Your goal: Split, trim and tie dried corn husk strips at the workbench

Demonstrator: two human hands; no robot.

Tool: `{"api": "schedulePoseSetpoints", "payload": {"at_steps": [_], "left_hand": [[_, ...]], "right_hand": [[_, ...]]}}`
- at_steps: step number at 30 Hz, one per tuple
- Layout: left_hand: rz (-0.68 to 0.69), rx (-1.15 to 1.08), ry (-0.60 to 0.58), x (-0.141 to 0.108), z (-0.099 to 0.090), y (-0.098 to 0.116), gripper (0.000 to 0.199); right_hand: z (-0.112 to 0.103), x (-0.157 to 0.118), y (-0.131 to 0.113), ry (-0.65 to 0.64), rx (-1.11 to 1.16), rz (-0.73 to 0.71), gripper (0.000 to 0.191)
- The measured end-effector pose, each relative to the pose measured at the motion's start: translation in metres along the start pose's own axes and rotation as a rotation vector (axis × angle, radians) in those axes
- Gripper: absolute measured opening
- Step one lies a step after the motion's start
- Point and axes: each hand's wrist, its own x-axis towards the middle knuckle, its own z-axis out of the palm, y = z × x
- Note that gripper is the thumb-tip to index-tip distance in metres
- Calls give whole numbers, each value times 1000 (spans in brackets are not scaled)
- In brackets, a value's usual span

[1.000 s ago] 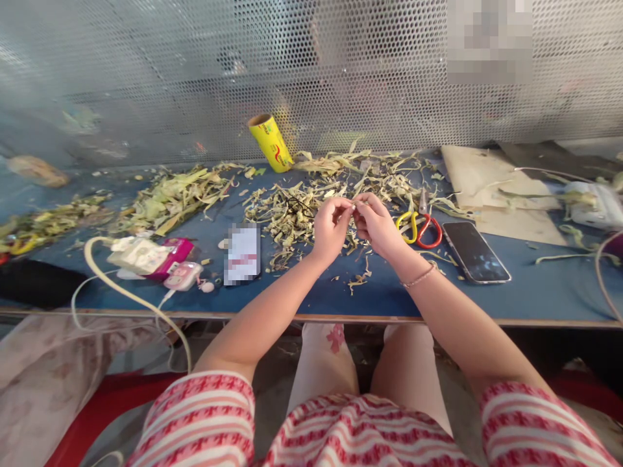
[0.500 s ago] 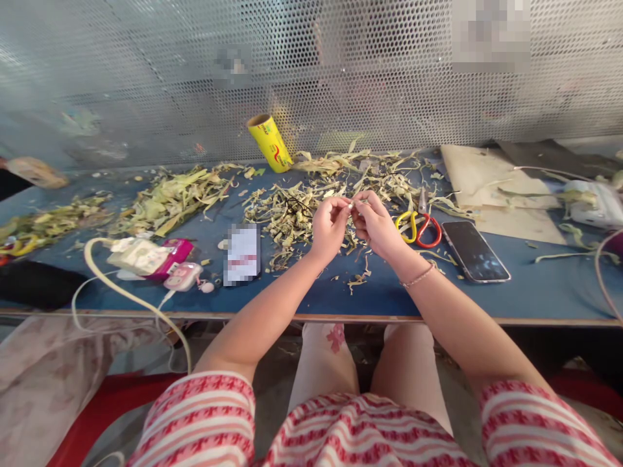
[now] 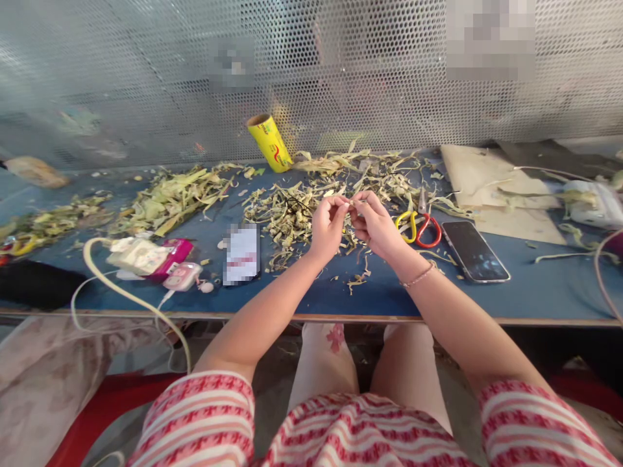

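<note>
Over the middle of the blue table, my left hand (image 3: 329,227) and my right hand (image 3: 374,222) meet at the fingertips. Both are closed in a pinch around something small and pale, mostly hidden by the fingers. Behind and below them spreads a pile of dry, pale green plant strips (image 3: 287,217). Just right of my right hand lie scissors (image 3: 418,227) with one yellow and one red handle loop, blades pointing away from me.
A yellow tube (image 3: 270,144) leans at the back by the perforated metal screen. A phone (image 3: 476,251) and beige sheets (image 3: 491,185) lie right. Left are a pixelated card (image 3: 242,254), a power strip (image 3: 139,255) with cables, and another leaf pile (image 3: 180,194). Another person's hand (image 3: 36,172) shows far left.
My fingertips have shifted very slightly, and less of the small pale thing shows between them. At the far left, the other person's dark sleeve has moved mostly out of view.
</note>
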Motion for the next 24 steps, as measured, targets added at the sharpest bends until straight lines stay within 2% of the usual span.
{"api": "schedulePoseSetpoints", "payload": {"at_steps": [4, 9, 13, 19, 24], "left_hand": [[56, -1, 8, -1, 1, -1, 30], [194, 36, -24, -2, 0, -1, 21], [312, 223, -25, -1, -3, 2, 10], [493, 534, -34, 4, -8, 3, 9], [487, 599, -69, 5, -10, -2, 9]], "right_hand": [[0, 1, 1, 28, -13, -17, 11], [2, 0, 1, 29, -48, -58, 11], [1, 0, 2, 12, -62, -72, 12], [-3, 4, 7, 5, -87, -76, 14], [-6, 7, 11, 14, -114, -86, 16]]}}
